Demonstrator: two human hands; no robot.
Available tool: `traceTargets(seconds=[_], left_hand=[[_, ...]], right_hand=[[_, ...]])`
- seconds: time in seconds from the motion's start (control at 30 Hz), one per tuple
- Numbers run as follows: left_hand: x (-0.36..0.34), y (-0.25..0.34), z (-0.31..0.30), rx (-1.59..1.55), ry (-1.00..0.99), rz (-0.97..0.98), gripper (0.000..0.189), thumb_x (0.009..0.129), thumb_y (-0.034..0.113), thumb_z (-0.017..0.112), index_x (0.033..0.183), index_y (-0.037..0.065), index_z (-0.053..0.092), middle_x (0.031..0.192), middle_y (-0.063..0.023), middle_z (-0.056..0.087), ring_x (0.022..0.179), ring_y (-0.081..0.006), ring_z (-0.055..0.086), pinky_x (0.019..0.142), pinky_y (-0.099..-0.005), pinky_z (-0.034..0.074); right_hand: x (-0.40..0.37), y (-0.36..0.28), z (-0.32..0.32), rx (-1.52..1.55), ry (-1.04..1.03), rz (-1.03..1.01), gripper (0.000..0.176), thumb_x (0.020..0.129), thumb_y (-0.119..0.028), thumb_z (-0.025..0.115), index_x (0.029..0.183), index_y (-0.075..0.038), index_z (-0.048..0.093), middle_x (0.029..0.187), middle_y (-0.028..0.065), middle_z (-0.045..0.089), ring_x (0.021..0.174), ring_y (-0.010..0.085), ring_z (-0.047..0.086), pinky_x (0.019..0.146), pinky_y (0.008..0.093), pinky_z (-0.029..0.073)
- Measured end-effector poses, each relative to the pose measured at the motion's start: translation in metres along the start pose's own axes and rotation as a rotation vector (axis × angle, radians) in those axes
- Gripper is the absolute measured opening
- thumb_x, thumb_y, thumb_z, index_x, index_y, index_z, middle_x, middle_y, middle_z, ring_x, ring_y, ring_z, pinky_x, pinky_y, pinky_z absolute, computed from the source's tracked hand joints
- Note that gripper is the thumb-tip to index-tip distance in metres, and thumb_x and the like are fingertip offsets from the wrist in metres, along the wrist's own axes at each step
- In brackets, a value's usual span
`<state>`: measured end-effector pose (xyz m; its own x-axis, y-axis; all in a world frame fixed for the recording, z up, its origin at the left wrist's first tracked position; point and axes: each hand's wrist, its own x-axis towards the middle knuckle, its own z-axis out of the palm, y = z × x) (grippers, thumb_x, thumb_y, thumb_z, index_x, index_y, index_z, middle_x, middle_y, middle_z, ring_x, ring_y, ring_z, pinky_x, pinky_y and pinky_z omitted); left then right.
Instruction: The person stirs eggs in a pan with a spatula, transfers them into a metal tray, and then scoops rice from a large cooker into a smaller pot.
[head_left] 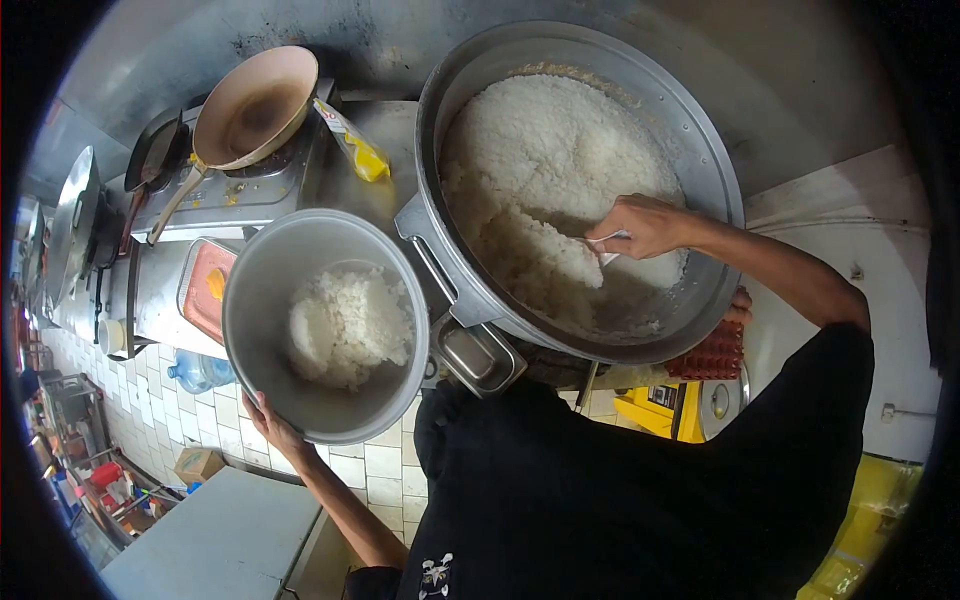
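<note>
My right hand (643, 228) is closed around the pale handle of a scoop, whose blade is hidden under rice inside a large metal pot (715, 160). White rice (560, 135) is heaped high in this pot, with a looser clump around the scoop. At the left, my left hand (272, 425) grips the lower rim of a smaller metal pot (250, 300). A mound of rice (350, 325) lies in the smaller pot.
Behind the smaller pot, a stove (240, 200) bears a beige pan (255, 110); a yellow packet (365, 158) lies beside it. A red tray (203, 292), an empty metal container (478, 358) and a blue water bottle (200, 371) are nearby.
</note>
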<state>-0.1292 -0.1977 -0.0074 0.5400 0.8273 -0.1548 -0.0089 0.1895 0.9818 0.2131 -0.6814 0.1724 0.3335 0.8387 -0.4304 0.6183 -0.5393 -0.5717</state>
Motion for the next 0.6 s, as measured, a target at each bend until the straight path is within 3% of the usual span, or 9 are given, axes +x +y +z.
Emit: traceTargets(seconds=[0.1, 0.2, 0.3, 0.5, 0.6], left_hand=[[-0.003, 0.003, 0.006, 0.002, 0.061, -0.011, 0.056, 0.101, 0.026, 0.055, 0.147, 0.001, 0.034, 0.134, -0.0157, 0.053, 0.114, -0.0236, 0.055, 0.097, -0.0339, 0.044], [-0.001, -0.002, -0.001, 0.034, 0.052, 0.009, 0.057, 0.101, 0.026, 0.055, 0.148, 0.002, 0.034, 0.134, -0.0157, 0.053, 0.114, -0.0235, 0.055, 0.096, -0.034, 0.045], [-0.004, 0.001, 0.003, 0.043, 0.065, 0.003, 0.057, 0.101, 0.026, 0.054, 0.148, 0.002, 0.033, 0.133, -0.0157, 0.053, 0.113, -0.0229, 0.055, 0.096, -0.0339, 0.044], [-0.007, 0.008, 0.008, 0.05, 0.012, 0.021, 0.051, 0.102, 0.027, 0.051, 0.144, 0.001, 0.037, 0.131, -0.0148, 0.054, 0.112, -0.0226, 0.055, 0.097, -0.034, 0.043], [-0.003, 0.003, 0.005, 0.018, -0.005, 0.055, 0.047, 0.102, 0.026, 0.05, 0.141, 0.001, 0.04, 0.129, -0.0148, 0.055, 0.111, -0.0226, 0.055, 0.096, -0.0342, 0.043]], right_hand=[[-0.004, -0.001, -0.003, -0.091, 0.0, 0.066, 0.015, 0.089, -0.015, 0.062, 0.09, -0.001, 0.067, 0.07, 0.0181, 0.063, 0.06, 0.0311, 0.057, 0.059, 0.0393, 0.042], [-0.011, 0.003, -0.005, -0.055, 0.052, 0.099, 0.011, 0.087, -0.011, 0.062, 0.088, -0.001, 0.066, 0.067, 0.0166, 0.061, 0.057, 0.0256, 0.052, 0.059, 0.0377, 0.041], [-0.019, 0.008, -0.019, 0.038, 0.004, 0.01, 0.014, 0.085, -0.01, 0.064, 0.093, 0.001, 0.069, 0.069, 0.0171, 0.063, 0.059, 0.0224, 0.06, 0.059, 0.036, 0.044], [-0.035, 0.01, -0.035, 0.122, 0.023, 0.044, 0.01, 0.082, -0.005, 0.062, 0.078, 0.004, 0.064, 0.058, 0.0071, 0.054, 0.057, 0.0082, 0.047, 0.055, 0.0315, 0.039], [-0.051, 0.002, -0.054, 0.242, 0.067, 0.212, 0.011, 0.082, -0.004, 0.059, 0.078, 0.004, 0.065, 0.057, 0.0025, 0.053, 0.055, 0.007, 0.046, 0.052, 0.0287, 0.038]])
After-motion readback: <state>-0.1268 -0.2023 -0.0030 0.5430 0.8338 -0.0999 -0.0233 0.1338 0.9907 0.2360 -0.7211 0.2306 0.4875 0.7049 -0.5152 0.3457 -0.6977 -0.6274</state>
